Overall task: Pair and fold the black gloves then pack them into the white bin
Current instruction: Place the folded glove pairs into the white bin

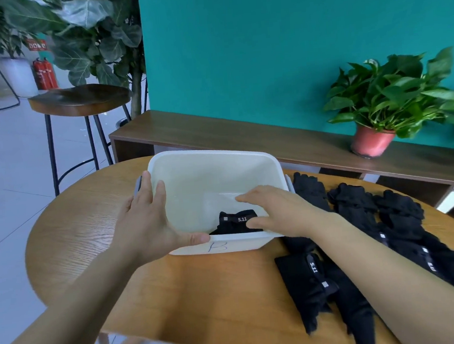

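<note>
A white bin (213, 152) marked "B" on its near wall stands on the round wooden table (204, 297). Inside it, against the near wall, lies a folded pair of black gloves (235, 221) with a "5.11" label. My right hand (276, 211) reaches into the bin with straight fingers spread above the pair, and its thumb touches the fabric. My left hand (147, 220) rests on the bin's near left corner, fingers straight over the left rim and thumb along the front rim. Several loose black gloves (312, 282) lie to the right of the bin, partly under my right forearm.
More black gloves (399, 211) stretch in a row toward the table's right edge. A low wooden shelf (216, 128) with a potted plant (374, 139) runs behind the table along the teal wall. A bar stool (79, 98) stands at the far left.
</note>
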The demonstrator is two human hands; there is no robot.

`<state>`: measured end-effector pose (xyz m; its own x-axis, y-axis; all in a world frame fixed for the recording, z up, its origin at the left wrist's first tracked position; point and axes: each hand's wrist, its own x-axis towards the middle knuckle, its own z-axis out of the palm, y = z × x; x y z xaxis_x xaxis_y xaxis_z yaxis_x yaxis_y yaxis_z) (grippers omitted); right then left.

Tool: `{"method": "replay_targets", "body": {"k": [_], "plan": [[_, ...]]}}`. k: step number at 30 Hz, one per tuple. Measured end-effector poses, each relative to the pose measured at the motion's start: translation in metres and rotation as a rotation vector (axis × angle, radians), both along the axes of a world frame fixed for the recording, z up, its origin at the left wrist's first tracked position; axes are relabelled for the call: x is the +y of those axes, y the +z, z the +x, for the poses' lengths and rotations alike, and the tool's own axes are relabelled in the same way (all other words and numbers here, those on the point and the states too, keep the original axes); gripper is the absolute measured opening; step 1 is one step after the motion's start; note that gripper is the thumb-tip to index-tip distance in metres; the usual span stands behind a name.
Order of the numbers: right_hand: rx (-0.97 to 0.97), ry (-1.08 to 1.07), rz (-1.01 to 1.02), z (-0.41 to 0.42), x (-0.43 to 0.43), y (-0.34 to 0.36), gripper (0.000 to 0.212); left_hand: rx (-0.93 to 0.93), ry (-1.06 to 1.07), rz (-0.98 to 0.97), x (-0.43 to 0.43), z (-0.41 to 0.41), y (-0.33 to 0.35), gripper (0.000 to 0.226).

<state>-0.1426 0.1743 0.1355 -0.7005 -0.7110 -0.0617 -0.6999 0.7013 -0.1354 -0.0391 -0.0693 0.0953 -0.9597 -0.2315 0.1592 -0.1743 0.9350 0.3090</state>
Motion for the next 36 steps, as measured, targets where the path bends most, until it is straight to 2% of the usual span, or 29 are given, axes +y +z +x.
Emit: {"method": "replay_targets", "body": {"k": [5,9,11,13,17,24,31,34,36], "plan": [[0.130,-0.077,-0.225,0.042,0.029,0.001,0.052,-0.058,0.041,0.035,0.008,0.003,0.007,0.151],[0.252,-0.205,-0.496,0.078,0.058,-0.028,0.044,-0.071,0.060,0.035,0.011,0.004,0.007,0.149],[0.256,-0.267,-0.562,0.094,0.069,-0.048,0.044,-0.080,0.060,0.027,0.011,0.005,0.005,0.149],[0.214,-0.324,-0.518,0.104,0.077,-0.071,0.047,-0.070,0.060,0.018,0.010,0.005,0.003,0.151],[0.127,-0.420,-0.220,0.105,0.082,-0.109,0.060,-0.060,0.071,0.026,0.010,0.004,0.000,0.153],[0.066,-0.606,0.111,0.084,0.055,-0.124,0.068,-0.044,0.075,0.014,0.012,0.003,0.000,0.150],[0.080,-0.583,0.104,0.088,0.048,-0.139,0.062,-0.050,0.080,0.024,0.009,0.001,-0.001,0.151],[0.074,-0.406,0.021,0.093,0.053,-0.142,0.059,-0.047,0.082,0.029,0.010,0.001,0.001,0.150],[0.046,-0.270,-0.079,0.097,0.057,-0.143,0.067,-0.052,0.087,0.026,0.011,0.003,0.002,0.149]]}}
